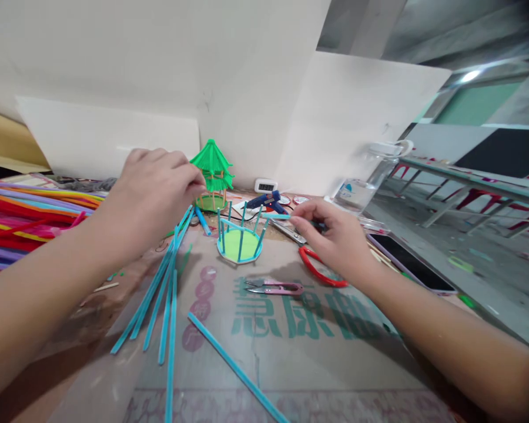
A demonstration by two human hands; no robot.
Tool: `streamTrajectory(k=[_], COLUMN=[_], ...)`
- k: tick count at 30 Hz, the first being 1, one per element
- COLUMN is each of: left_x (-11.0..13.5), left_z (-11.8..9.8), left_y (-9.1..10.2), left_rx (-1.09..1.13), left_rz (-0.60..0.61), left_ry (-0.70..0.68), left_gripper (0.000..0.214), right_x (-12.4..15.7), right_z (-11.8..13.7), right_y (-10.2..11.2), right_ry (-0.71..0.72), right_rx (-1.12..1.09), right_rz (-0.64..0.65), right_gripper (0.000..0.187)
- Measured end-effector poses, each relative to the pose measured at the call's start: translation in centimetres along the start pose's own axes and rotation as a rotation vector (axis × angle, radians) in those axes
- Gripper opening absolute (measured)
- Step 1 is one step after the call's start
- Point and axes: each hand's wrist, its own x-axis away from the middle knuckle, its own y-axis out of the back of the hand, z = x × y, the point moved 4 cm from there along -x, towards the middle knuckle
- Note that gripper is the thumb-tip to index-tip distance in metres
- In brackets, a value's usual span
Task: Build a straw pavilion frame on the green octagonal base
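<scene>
My left hand [152, 191] hovers above the table with its fingers pinched together, just left of a finished green pavilion model [212, 170]; what it pinches is hidden. My right hand [337, 235] pinches a short blue stick [275, 216] and holds it level at the top of the upright blue posts on a round green base [239, 245]. That base stands on the cardboard sheet [291, 346] between my hands. Several long blue sticks [163, 296] lie loose below my left hand.
Pink thread snips [275, 287] and red-handled scissors [320, 269] lie near my right hand. A blue glue gun [268, 201] rests behind the base. A phone [408, 261] and a clear bottle [365, 182] are on the right, with coloured pipe cleaners [22, 217] piled on the left.
</scene>
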Motion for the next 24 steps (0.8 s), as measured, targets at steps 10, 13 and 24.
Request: streamTrajectory(k=[10,13,24], left_x=[0.2,0.8,0.2], left_z=[2.7,5.3,4.2], left_y=[0.9,0.2,-2.4], left_rx=[-0.169,-0.208,-0.046], left_rz=[0.071,0.108,0.211], left_ry=[0.188,0.22,0.238], left_gripper=[0.052,0.059,0.048], right_x=[0.0,0.0,0.1], right_z=[-1.4,-1.2,-0.4], right_y=[-0.6,-0.8,-1.0], right_ry=[-0.07,-0.058,0.006], right_rx=[-0.119,-0.11,-0.021], right_rz=[-0.014,0.001,0.049], right_gripper=[0.008,0.009,0.009])
